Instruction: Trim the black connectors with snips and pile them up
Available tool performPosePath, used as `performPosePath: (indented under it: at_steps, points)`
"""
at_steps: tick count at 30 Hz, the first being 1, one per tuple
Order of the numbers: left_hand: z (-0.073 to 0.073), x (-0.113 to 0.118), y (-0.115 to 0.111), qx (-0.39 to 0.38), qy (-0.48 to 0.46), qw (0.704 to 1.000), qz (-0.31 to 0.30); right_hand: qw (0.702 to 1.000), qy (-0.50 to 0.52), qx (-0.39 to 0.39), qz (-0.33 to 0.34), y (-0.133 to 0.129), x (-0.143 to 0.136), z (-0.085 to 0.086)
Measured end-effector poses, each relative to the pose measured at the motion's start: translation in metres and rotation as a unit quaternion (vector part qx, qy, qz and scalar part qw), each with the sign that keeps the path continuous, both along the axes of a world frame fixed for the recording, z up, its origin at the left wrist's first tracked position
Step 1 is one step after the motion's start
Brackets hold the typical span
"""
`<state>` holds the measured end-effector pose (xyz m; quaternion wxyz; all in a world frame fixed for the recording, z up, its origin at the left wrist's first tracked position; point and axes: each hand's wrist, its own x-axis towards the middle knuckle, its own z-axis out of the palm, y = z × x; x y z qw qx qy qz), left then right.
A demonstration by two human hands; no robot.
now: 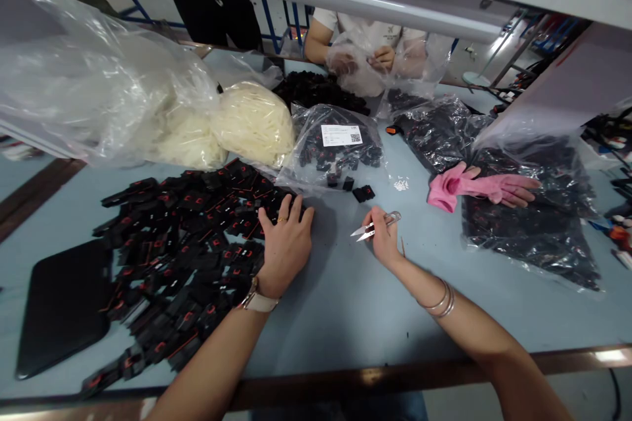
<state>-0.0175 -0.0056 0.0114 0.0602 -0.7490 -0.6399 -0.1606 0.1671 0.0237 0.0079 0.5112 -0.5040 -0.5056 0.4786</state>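
My left hand (288, 243) lies palm down with its fingers spread, at the right edge of a wide heap of black plastic parts with red marks (197, 237). Whether its fingertips touch a part I cannot tell. In my right hand (384, 237) is a pair of small metal thread snips (368, 230), blades apart and pointing left over the table. Just beyond the snips lie a couple of loose black parts (364, 194). A small pile of tiny white pieces (401, 183) is a little farther to the right.
A clear bag of black parts with a white label (342, 135) lies ahead, beside bags of cream-coloured pieces (254, 122). Pink gloves (481, 187) rest on filled bags at right. A black tray (66, 306) is at left. Across the table a person's hands (382, 58) handle a clear bag.
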Motion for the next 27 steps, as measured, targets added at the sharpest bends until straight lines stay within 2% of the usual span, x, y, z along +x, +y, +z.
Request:
performPosePath:
  at_steps: [3,6,9,11,14,17,22,27]
  points:
    - [0.001,-0.002,0.001,-0.001,-0.034,0.999,0.015,0.997,-0.048,0.063,-0.012,0.003,0.005,0.002]
    - [0.004,0.0,0.0,-0.011,-0.028,0.999,0.016,0.97,-0.155,0.186,-0.027,0.012,0.016,0.01]
    - [0.005,0.006,-0.002,-0.007,0.02,1.0,0.004,0.923,-0.295,0.247,0.009,0.028,0.029,0.017]
    - [0.004,0.01,-0.004,-0.008,0.045,0.999,-0.018,0.884,-0.398,0.238,0.065,0.039,0.034,0.019]
    - [0.001,0.015,-0.005,-0.018,0.063,0.996,-0.061,0.806,-0.533,0.216,0.144,0.057,0.031,0.019]
    - [-0.002,0.016,-0.006,-0.028,0.069,0.993,-0.088,0.737,-0.617,0.207,0.184,0.077,0.016,0.024]
    - [-0.002,0.017,-0.006,-0.035,0.073,0.992,-0.096,0.687,-0.653,0.234,0.217,0.114,-0.027,0.037]
    - [-0.003,0.016,-0.006,-0.033,0.077,0.992,-0.097,0.626,-0.684,0.247,0.28,0.148,-0.08,0.035]
